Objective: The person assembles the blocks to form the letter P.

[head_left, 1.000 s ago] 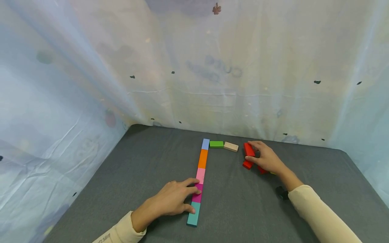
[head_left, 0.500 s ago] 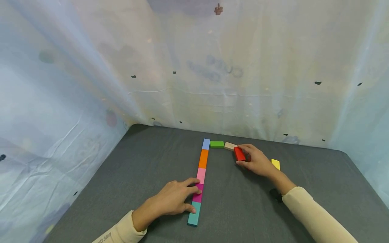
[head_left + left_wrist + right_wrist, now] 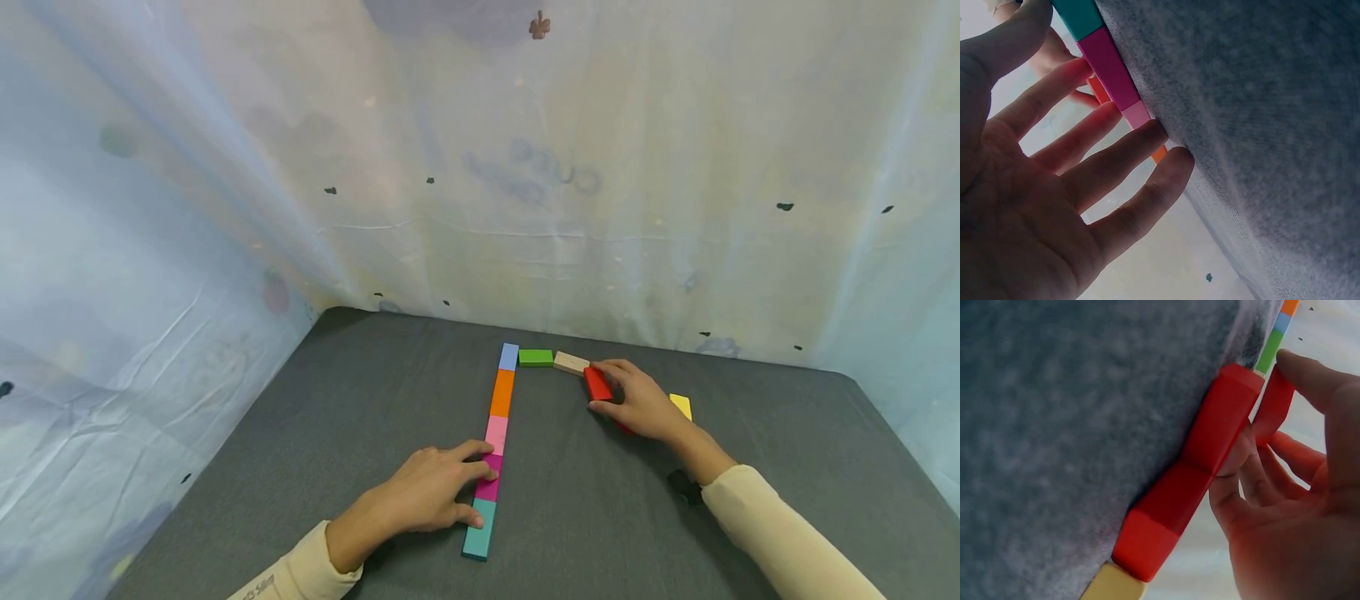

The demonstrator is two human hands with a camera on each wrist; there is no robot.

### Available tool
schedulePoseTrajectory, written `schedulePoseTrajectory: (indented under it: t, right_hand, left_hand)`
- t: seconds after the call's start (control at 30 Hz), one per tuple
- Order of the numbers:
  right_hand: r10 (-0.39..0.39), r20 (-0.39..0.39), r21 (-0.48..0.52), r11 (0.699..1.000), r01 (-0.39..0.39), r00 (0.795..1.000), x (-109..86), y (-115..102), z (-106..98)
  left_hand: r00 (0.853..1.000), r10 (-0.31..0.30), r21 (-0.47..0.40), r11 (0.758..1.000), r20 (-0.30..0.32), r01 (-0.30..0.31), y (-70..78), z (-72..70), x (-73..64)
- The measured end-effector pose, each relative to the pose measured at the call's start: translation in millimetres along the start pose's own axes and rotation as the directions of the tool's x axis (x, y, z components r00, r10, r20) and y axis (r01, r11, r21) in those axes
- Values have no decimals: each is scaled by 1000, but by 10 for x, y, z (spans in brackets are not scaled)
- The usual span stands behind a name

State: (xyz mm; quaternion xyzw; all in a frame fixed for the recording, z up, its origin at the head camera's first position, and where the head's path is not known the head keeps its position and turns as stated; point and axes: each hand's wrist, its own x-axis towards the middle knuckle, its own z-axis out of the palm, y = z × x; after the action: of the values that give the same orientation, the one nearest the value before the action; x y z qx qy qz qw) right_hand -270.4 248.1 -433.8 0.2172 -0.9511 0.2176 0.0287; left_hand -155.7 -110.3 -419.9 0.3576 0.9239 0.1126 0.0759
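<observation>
My right hand [image 3: 639, 402] pinches a red block [image 3: 1274, 405] between thumb and fingers, near the right end of a plain wood-coloured block [image 3: 572, 362]. Under that hand, other red blocks [image 3: 1225, 419] lie end to end on the cloth, mostly hidden in the head view. My left hand [image 3: 429, 490] rests with spread, fairly straight fingers at a straight row of blocks: teal [image 3: 480, 533], magenta [image 3: 1111, 69], pink [image 3: 496, 433], orange [image 3: 502, 393] and light blue [image 3: 509, 357]. Its fingertips touch the magenta block, and the thumb lies at the teal one.
A green block [image 3: 536, 357] joins the light blue block to the wooden one along the back. Beyond my right wrist lies a yellow block [image 3: 680, 405]. Grey cloth [image 3: 360, 392] covers the table, and a pale patterned curtain [image 3: 480, 250] hangs behind and at the left.
My right hand has carried the red block left towards the wooden block, then shifted slightly back right. The yellow block has come into view. My left hand has stayed in place.
</observation>
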Motion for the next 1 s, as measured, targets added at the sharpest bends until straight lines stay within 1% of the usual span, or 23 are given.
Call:
schedulePoseTrajectory:
  t: [0.4, 0.63, 0.8, 1.0]
  right_hand:
    - [20, 27, -2, 1000, -20, 999, -53, 32, -23]
    - [25, 43, 14, 1000, -26, 999, -47, 64, 8]
    - [33, 37, 25, 999, -34, 999, -59, 23, 34]
    - [24, 48, 1, 1000, -24, 999, -56, -17, 49]
  left_hand:
    - [1000, 0, -1, 1000, 5, 0, -3, -3, 3]
    - [1000, -2, -8, 1000, -20, 2, 1, 7, -4]
    - [1000, -2, -12, 1000, -24, 2, 1, 7, -14]
    - [1000, 0, -20, 1000, -25, -1, 5, 2, -2]
